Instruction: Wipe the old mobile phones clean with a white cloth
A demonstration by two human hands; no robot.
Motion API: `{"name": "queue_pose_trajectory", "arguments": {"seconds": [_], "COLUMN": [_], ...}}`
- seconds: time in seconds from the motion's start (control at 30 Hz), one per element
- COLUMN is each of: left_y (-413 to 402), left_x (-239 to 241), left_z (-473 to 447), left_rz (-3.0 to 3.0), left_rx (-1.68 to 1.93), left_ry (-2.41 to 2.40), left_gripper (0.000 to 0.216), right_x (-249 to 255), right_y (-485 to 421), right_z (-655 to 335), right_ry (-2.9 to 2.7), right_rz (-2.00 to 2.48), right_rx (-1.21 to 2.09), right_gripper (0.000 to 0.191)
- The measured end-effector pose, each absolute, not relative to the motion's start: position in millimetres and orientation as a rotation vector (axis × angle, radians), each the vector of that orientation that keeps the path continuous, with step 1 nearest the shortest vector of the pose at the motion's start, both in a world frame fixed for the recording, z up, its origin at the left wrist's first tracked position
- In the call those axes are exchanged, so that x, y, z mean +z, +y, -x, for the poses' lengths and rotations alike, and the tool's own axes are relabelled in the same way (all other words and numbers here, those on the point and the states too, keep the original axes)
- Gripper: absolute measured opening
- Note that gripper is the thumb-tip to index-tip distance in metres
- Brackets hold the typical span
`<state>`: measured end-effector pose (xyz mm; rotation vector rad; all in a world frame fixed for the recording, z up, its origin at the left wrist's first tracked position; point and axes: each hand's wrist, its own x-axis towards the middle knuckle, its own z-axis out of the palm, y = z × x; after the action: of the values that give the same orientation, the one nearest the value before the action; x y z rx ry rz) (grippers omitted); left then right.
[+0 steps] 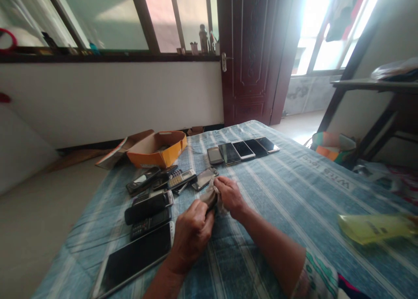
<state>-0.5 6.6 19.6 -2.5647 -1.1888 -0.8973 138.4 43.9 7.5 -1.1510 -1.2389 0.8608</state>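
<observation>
Starting at the far left, a big dark-screened phone (130,257) is lying face up at the near edge of the striped blue sheet (294,190). Just beyond it a black keypad phone (150,223) and a chunky dark handset (148,205) are sitting side by side, almost touching. Further back, a loose pile of old phones (166,179) is spreading out in front of an open orange box (158,148), which is resting at the sheet's far left corner.

Moving to the middle, the left hand (192,233) is curling its fingers shut around the near end of a grey cloth (210,198), knuckles up, just above the sheet. The right hand (230,194) is gripping the far end of that cloth, fingers pinched together on it. The cloth is bunching between the two hands, right beside the pile of old phones. Something may be wrapped inside it, but the folds are hiding that.

Behind the hands, a row of five smartphones (243,150) is lying face up, edge to edge, running back to the right.

Over on the right, well apart from the hands, a yellow-green plastic packet (372,227) is lying flat on the sheet. Past the sheet's far edge, a colourful bag (331,144) is sitting on the floor.
</observation>
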Motion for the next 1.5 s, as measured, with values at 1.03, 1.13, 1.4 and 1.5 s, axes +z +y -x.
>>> {"name": "queue_pose_trajectory", "arguments": {"seconds": [1.03, 1.13, 1.4, 1.5], "left_y": [4.9, 5.8, 6.8, 5.7], "left_x": [22.9, 23.4, 23.3, 22.9], "left_z": [-3.1, -1.8, -0.9, -1.8], "left_rz": [2.568, 2.577, 2.593, 2.600], "left_rx": [-0.887, -0.870, -0.867, -0.856], "left_ry": [-1.206, -1.224, -1.237, -1.229], "left_gripper": [0.021, 0.019, 0.016, 0.017], "right_x": [0.6, 7.7, 13.8, 11.1], "right_y": [52.2, 43.0, 30.7, 37.5], "right_z": [-145.3, -138.9, -130.3, -136.3], "right_ry": [-1.217, -1.257, -1.635, -1.446], "right_rz": [1.232, 1.227, 1.225, 1.242], "right_rx": [0.816, 0.697, 0.415, 0.671], "right_gripper": [0.029, 0.030, 0.027, 0.029]}}
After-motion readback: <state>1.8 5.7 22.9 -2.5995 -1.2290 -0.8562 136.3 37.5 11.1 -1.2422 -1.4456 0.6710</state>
